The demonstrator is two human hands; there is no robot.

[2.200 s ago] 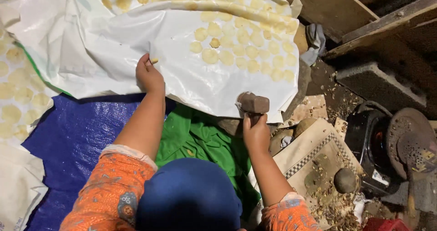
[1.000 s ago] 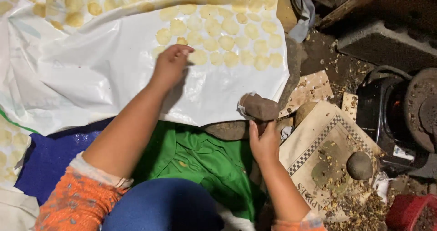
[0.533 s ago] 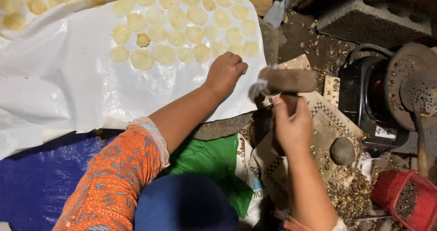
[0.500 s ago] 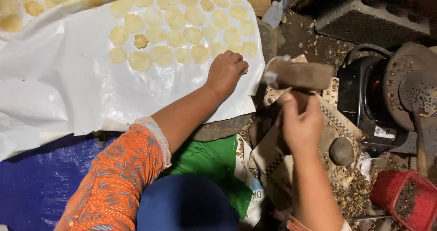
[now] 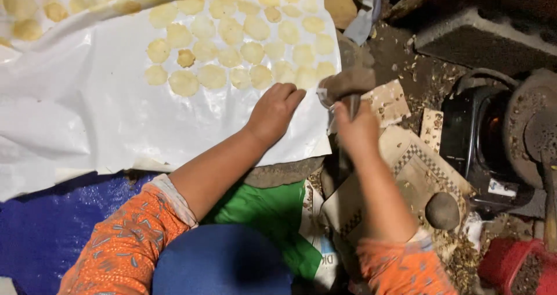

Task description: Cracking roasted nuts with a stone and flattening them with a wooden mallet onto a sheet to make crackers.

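I see a dim, littered floor with a white plastic sheet spread over it. My right hand grips a wooden mallet just off the sheet's right edge. My left hand rests loosely curled on the sheet, just below rows of flattened yellow discs.

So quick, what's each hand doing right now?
Left hand: fingers curled, holding nothing visible, resting on the white plastic sheet.
Right hand: closed around the handle of a wooden mallet.
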